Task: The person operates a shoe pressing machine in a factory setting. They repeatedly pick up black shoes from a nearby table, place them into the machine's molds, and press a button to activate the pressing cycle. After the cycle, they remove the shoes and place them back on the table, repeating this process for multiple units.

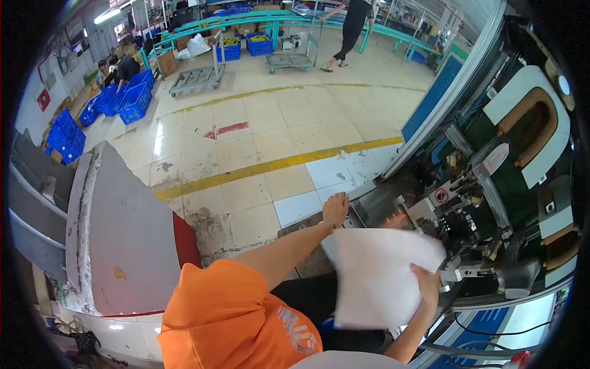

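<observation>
In the head view, a large white sheet (381, 270) hangs in front of me, its edges a little blurred; whether it is paper, film or cloth I cannot tell. My right hand (425, 284) grips it near its right edge, thumb on the near face and fingers partly hidden. My left hand (335, 209) is stretched forward beyond the sheet's far left corner, back upward and fingers slightly bent, with no object visible in it. It is beside the front corner of a machine (381, 206), close to a small round button. The sheet covers part of the machine's front.
Machine parts with brackets (455, 209) and brown curved pads (538, 117) fill the right side. A grey block-shaped cabinet (132, 234) stands left. Blue crates (135, 101), flat trolleys (200, 79) and a green conveyor frame (246, 19) lie beyond; a person (351, 31) walks there.
</observation>
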`<control>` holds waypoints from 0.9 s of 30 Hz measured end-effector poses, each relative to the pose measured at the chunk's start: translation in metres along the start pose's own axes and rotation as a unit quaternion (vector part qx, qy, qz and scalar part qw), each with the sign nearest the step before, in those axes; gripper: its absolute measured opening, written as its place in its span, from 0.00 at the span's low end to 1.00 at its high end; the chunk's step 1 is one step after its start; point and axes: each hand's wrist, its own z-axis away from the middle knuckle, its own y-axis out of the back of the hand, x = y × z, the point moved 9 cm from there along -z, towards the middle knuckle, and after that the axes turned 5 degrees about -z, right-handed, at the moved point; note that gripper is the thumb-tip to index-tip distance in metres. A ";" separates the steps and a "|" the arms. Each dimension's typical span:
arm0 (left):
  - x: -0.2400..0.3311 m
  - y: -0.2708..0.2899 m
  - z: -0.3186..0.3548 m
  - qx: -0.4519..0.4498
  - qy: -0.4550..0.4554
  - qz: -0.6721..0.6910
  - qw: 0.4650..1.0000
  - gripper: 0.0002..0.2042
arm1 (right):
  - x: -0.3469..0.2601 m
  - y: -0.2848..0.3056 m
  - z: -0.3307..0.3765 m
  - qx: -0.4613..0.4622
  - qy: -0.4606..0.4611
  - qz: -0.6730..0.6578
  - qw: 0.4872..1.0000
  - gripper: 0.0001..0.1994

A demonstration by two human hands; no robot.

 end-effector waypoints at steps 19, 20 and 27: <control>0.002 0.001 -0.001 -0.013 0.004 -0.004 1.000 0.12 | 0.000 0.002 -0.001 0.041 0.166 -0.152 0.973 0.12; 0.002 -0.001 0.001 -0.016 0.007 0.000 1.000 0.12 | 0.000 -0.005 -0.005 0.035 0.153 -0.095 0.983 0.12; 0.000 0.003 -0.001 -0.047 0.025 0.002 0.999 0.13 | 0.020 0.026 0.014 0.034 0.116 -0.177 0.977 0.11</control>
